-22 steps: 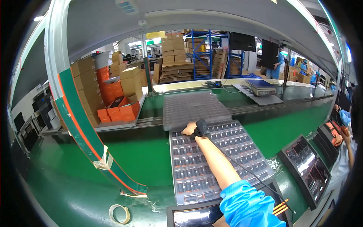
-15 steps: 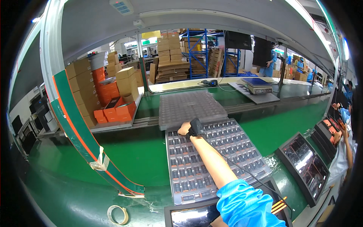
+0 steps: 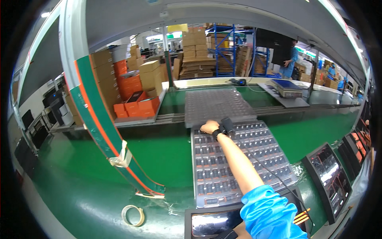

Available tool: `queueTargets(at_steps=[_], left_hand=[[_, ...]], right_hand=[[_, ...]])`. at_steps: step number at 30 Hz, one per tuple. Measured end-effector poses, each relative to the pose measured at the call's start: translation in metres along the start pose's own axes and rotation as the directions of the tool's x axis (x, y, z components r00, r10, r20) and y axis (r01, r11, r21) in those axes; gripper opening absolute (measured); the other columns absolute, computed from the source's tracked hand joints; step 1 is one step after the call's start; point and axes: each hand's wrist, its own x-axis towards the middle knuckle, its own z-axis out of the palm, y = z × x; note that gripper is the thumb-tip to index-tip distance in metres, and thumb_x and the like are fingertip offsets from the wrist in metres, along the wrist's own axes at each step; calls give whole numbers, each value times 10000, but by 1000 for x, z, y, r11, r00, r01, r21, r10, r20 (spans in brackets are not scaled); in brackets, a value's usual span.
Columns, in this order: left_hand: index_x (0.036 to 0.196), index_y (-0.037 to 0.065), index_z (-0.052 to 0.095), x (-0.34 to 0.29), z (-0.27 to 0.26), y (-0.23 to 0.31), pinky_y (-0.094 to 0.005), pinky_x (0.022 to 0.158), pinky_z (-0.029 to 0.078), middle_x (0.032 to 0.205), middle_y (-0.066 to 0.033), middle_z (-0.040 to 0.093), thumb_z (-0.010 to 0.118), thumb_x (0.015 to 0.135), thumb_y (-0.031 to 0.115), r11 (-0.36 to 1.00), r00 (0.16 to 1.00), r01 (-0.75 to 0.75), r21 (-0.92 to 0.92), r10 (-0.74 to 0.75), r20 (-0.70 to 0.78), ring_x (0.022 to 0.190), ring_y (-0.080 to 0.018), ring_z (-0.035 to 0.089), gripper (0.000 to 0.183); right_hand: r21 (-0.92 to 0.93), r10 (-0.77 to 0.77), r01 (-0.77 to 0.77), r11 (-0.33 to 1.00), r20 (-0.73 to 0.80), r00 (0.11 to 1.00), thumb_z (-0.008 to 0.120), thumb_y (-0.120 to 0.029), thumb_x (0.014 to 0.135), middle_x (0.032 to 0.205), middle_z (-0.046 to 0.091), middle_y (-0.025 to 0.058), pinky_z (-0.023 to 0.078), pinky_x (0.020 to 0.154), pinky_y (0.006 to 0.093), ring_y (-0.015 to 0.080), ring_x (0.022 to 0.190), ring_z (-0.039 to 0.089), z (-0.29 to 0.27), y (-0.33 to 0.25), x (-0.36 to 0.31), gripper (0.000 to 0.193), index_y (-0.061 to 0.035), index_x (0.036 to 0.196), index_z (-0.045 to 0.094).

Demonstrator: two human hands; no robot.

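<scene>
My right hand (image 3: 210,126) reaches up to the far left corner of a clear plastic tray (image 3: 195,175). The tray's many pockets hold small dark parts. My fingers are curled down at the corner pocket; what they pinch, if anything, is hidden. A black strap and a black corded device (image 3: 227,125) sit at my right wrist, its cable trailing over the tray. Beyond the hand a second greyish plastic tray (image 3: 217,101) touches the first one's far edge. Skin, seemingly part of my left hand (image 3: 241,228), shows at the lower edge under the blue sleeve; its fingers cannot be made out.
A dark framed panel (image 3: 213,224) lies at the tray's near edge, another (image 3: 328,175) to the right. A tape roll (image 3: 133,216) rests on the green bench (image 3: 159,159). A green post (image 3: 99,119) rises at left. Orange boxes (image 3: 147,107) and a scale (image 3: 286,88) stand beyond.
The whole view has swung, so the scene sits farther right. My right hand stays at the tray's far left corner. More of a black thing shows at the lower edge.
</scene>
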Motion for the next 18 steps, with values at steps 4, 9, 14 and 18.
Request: queueTargets(at_steps=[4,9,14,18], left_hand=[[888,111,685,-4,-1,1,-432,607,523,814,-125,683,722,781,431,1000,1000,21,-4,-21,-17,741,-341,684,340],[891,110,683,-8,-3,0,-431,607,522,812,-126,682,721,783,431,999,999,34,-2,-34,-23,740,-341,683,340],[893,110,682,-10,-5,-1,-429,607,522,810,-126,680,719,786,431,999,999,40,-2,-40,-27,739,-340,683,340],[895,110,681,-8,-5,1,-428,607,522,808,-127,679,718,788,431,999,999,36,1,-36,-21,739,-339,682,340]], right_hand=[[-38,38,-40,998,-49,998,750,-346,661,1078,714,246,551,882,418,364,1024,704,8,-9,-8,489,-18,1024,757],[-90,39,-42,995,-35,999,762,-349,668,1113,704,246,546,902,418,368,1061,690,7,-10,-11,495,-18,1037,754],[-263,-35,12,965,-81,996,667,-313,752,1115,692,269,540,904,436,381,1077,679,-1,-19,-24,432,-12,1052,748],[-227,-20,-2,974,-98,995,620,-292,774,1106,686,284,536,909,448,396,1083,672,9,-14,-17,424,1,1056,740]])
